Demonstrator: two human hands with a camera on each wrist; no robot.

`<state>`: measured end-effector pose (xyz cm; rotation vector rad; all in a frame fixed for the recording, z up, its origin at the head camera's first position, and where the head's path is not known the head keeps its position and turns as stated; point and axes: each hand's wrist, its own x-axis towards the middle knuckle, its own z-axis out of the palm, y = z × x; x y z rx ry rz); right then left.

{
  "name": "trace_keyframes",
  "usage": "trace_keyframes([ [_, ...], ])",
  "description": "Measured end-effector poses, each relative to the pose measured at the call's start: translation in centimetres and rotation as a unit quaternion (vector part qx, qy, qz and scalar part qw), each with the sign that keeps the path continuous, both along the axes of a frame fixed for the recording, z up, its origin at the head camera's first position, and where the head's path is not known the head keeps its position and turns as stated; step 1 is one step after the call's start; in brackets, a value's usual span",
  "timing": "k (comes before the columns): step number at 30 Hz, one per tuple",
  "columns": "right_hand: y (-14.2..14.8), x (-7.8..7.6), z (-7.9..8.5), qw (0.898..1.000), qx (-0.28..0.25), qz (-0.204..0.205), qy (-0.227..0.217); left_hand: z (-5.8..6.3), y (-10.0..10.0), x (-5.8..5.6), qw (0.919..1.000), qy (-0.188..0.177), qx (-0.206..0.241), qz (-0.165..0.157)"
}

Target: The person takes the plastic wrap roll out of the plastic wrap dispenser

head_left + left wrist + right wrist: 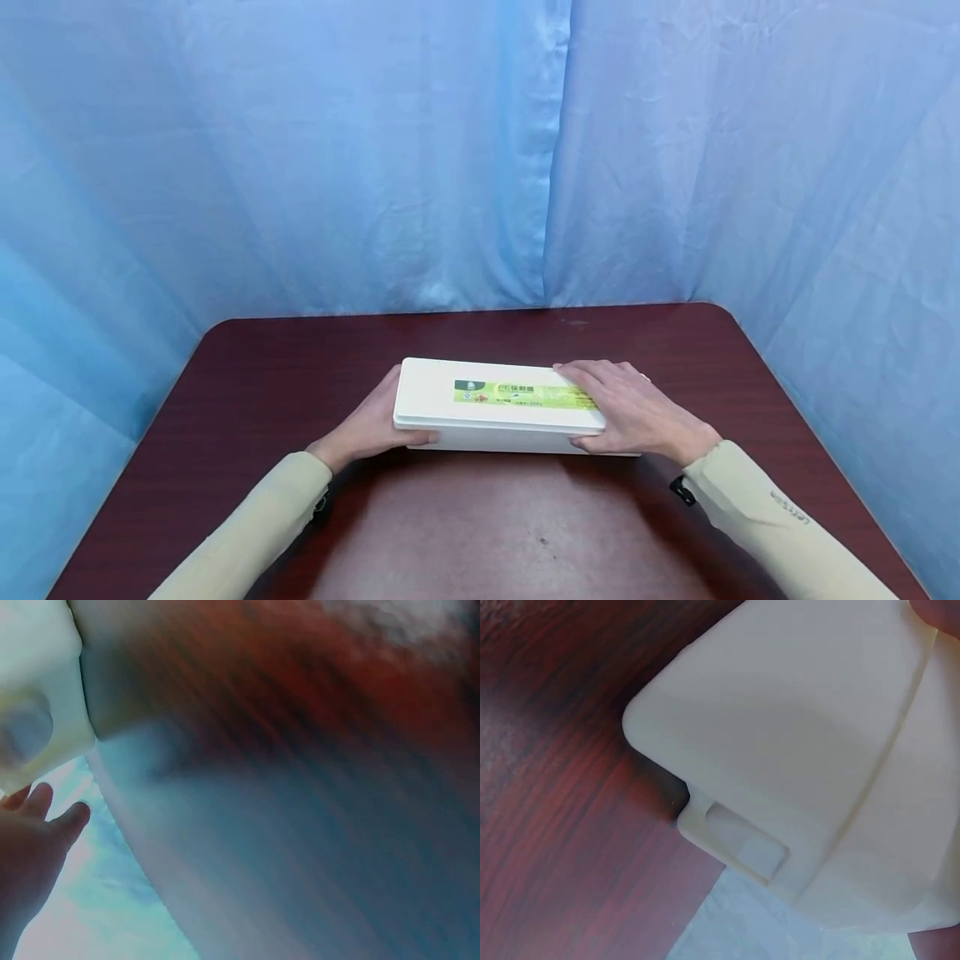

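A long white cling film box (427, 392) with a green label (517, 395) lies across the table in the head view. Its left end is gripped by my left hand (371, 421), thumb along the front face and fingers behind. My right hand (630, 408) holds the other end from above, thumb on the front and fingers over the far top edge, covering part of the label. In the left wrist view, fingers (71, 817) show beside the box end (71, 712), which has a round opening. The right wrist view shows the white casing (765, 712) and a slotted tab (697, 825).
The dark red-brown table (480, 525) has rounded far corners. Light blue curtains (375, 167) hang behind it and along both sides. Both forearms wear pale sleeves (255, 517), with a black band (682, 490) at the right wrist.
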<state>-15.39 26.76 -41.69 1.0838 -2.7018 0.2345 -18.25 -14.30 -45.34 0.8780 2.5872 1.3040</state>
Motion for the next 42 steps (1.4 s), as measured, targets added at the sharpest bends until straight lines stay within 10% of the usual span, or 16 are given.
trace_keyframes([
  [42, -4.3, -0.5, 2.0, 0.997, -0.045, -0.007, -0.070, 0.1, 0.0, -0.4, 0.9996, -0.019, -0.019, 0.007],
])
